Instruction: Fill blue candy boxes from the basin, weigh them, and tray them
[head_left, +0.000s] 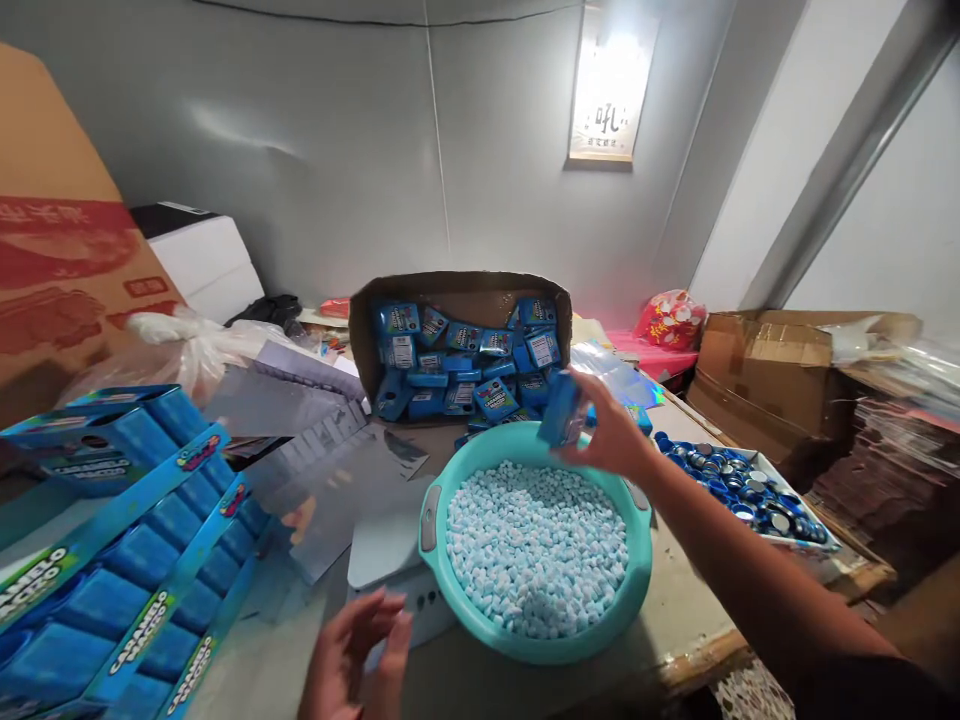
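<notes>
One blue container [559, 412] clasped to its width by the right hand [611, 430], long axis kinda tilted off upright, up by the far rim of the teal bowl [555, 652]; nothing visible in the half-curled left hand [356, 655], way off at the near-left side

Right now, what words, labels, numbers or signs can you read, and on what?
"CARAMELO", then apparently "MACIZO": display tray, left.
"CARAMELO", apparently the same second word: blue box in the open carton.
"吼", apparently: wall scroll; its smaller characters are unclear.
Too blurred: tall carton, tray logo, held box in the right hand.
No readable numbers.
</notes>
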